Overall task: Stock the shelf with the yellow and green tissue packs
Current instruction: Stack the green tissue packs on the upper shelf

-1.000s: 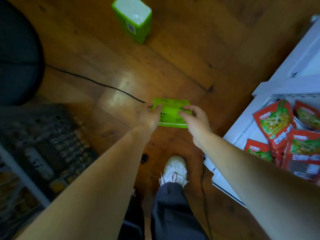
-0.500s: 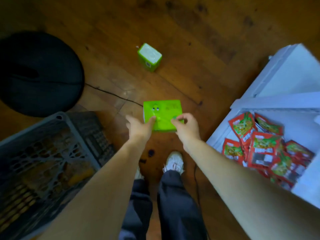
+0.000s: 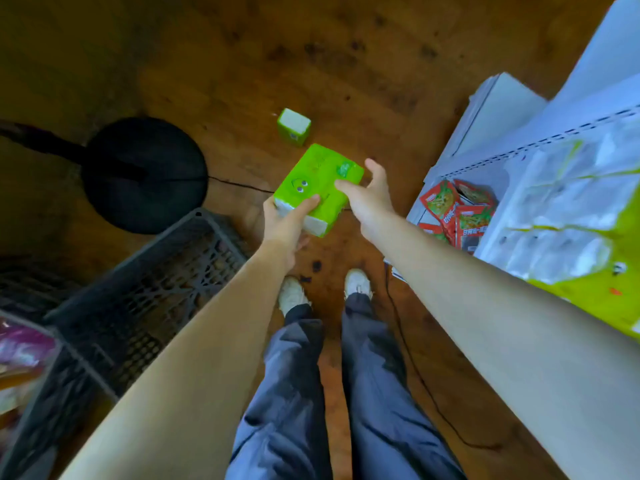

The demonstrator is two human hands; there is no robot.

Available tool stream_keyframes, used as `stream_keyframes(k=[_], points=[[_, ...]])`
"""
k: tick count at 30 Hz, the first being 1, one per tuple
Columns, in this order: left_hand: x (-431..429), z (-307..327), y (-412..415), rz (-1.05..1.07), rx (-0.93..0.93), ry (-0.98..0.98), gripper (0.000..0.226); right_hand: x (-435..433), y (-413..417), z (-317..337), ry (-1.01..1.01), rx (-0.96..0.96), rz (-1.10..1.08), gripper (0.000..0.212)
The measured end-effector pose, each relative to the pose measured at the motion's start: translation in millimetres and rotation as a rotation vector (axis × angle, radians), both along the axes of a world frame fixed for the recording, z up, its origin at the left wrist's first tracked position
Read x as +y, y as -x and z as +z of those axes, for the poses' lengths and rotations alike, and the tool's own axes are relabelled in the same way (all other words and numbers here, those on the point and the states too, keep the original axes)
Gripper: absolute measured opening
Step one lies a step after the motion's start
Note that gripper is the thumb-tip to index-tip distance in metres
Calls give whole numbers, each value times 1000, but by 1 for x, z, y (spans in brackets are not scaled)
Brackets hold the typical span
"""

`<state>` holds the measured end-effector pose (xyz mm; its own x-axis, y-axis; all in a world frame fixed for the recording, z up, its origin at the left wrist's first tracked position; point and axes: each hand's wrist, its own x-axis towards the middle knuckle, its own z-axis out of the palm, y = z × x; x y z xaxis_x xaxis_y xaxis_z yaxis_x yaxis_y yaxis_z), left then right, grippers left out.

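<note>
Raised beside the white metal shelf [image 3: 498,109], the green plastic-wrapped tissue pack [image 3: 317,178] is corner-gripped by the left hand [image 3: 284,226], merely touched by the slack-fingered right hand [image 3: 369,199]; slippage is possible.

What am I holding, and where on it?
The green tissue pack: left hand grips its near end, thumb on top; right hand touches its top face.
</note>
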<state>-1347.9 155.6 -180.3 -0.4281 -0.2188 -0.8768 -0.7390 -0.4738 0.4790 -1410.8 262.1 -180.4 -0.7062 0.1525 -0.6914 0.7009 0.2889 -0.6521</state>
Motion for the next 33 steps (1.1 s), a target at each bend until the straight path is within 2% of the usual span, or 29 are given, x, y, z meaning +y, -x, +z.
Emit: stream_keyframes(k=[3, 5, 7, 9, 13, 18, 23, 27, 31, 33], points=[[1, 53, -15, 24, 76, 34, 56, 3, -28, 62, 99, -203, -36, 90], [7, 85, -31, 50, 121, 69, 50, 6, -50, 100, 234, -281, -55, 86], [17, 111, -50, 65, 137, 78, 48, 11, -71, 131, 294, -255, -15, 72], [27, 137, -67, 58, 132, 58, 49, 19, -84, 159, 302, -194, 22, 62], [42, 185, -91, 66, 146, 71, 52, 51, -101, 213, 270, -73, 110, 57], [59, 242, -111, 45, 356, 158, 65, 105, -120, 275, 227, 142, 272, 54], [96, 303, -145, -59, 496, 215, 54, 157, -150, 331, 273, 310, 286, 54], [126, 339, -160, -6, 548, 213, 51, 192, -171, 368, 221, 492, 241, 59], [149, 365, -156, 5, 600, 220, 60, 217, -189, 398, 91, 675, 450, 77], [163, 380, -146, 6, 637, 234, 47, 224, -189, 406, 32, 762, 517, 89]])
